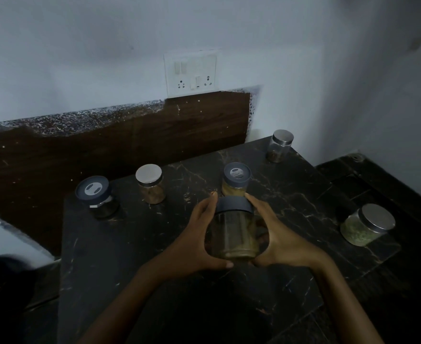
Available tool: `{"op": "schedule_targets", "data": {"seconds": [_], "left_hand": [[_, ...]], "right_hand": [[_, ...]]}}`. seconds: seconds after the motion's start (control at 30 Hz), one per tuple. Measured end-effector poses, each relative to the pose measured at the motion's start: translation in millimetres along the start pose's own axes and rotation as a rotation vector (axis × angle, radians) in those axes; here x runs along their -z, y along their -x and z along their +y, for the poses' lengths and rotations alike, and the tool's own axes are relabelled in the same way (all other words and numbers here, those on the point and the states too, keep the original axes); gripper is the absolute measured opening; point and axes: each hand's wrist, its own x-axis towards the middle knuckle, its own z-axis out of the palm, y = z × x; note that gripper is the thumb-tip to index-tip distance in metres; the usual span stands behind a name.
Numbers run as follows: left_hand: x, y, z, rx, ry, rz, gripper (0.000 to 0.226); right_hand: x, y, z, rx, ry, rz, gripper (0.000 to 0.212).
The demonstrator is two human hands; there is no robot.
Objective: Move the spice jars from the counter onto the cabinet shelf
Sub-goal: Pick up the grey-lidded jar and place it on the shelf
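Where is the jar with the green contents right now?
Head view: the green-filled jar sits at the right edge of the counter, right of the right hand.

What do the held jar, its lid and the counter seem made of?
Jar: clear glass or plastic; contents show through. Lid: dark, matte, probably plastic. Counter: black stone look with pale veins, perhaps marble or laminate.

Both forearms reach in from the bottom of the view, angling toward each other over the middle of the worktop [130, 244]. The left hand [197, 237] and right hand [279, 239] cup a jar [233, 234] from either side, fingertips up by the lid and thumbs curled under the base.
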Motion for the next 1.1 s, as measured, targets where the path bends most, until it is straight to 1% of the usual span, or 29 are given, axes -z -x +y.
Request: {"op": "schedule_targets", "data": {"seconds": [0.1, 0.17, 0.3, 0.37, 0.43, 0.53, 0.67, 0.8, 0.87, 1.0, 1.1], "left_hand": [[-4.2, -3.7, 3.8, -0.004, -0.119, -0.037, 0.134], [-6.5, -7.4, 5.8, 0.006, -0.166, -0.014, 0.134], [-3.7, -9.9, 1.9, 0.007, -0.125, 0.038, 0.126], [-3.3, -7.5, -1.6, 0.006, -0.094, 0.053, 0.124], [-4.5, -5.9, -4.9, 0.019, -0.049, 0.056, 0.124], [-5.0, -4.8, -7.1, 0.033, -0.017, 0.035, 0.126], [-4.4, -5.4, -2.3, 0.004, -0.125, -0.004, 0.135], [-3.5, -8.2, 1.9, -0.016, -0.185, 0.031, 0.128], [-0.6, -7.6, 1.0, -0.026, -0.161, 0.056, 0.126], [2.4, -4.2, -0.1, -0.045, -0.073, 0.084, 0.122], [2.3, -2.0, -1.1, -0.023, -0.008, 0.091, 0.123]], "right_hand": [[-4.5, -2.9, -0.5, 0.029, 0.052, 0.025, 0.12], [-7.1, -5.9, -1.0, 0.045, 0.055, 0.032, 0.119], [-7.7, -10.2, -1.0, 0.031, 0.004, 0.026, 0.128], [-6.3, -9.0, 2.8, 0.019, -0.013, -0.01, 0.136], [-5.2, -8.0, 5.8, 0.006, -0.022, -0.05, 0.138], [-6.6, -9.2, 4.7, 0.007, -0.036, -0.031, 0.132], [-11.9, -11.5, -2.8, 0.029, 0.002, 0.011, 0.121], [-16.5, -12.4, -6.6, 0.064, 0.007, 0.026, 0.119], [-15.6, -13.6, -4.7, 0.056, -0.015, 0.027, 0.126], [-10.2, -11.9, 1.8, 0.01, -0.053, -0.027, 0.138], [-8.0, -10.0, 0.2, 0.008, -0.097, -0.031, 0.131]]}}
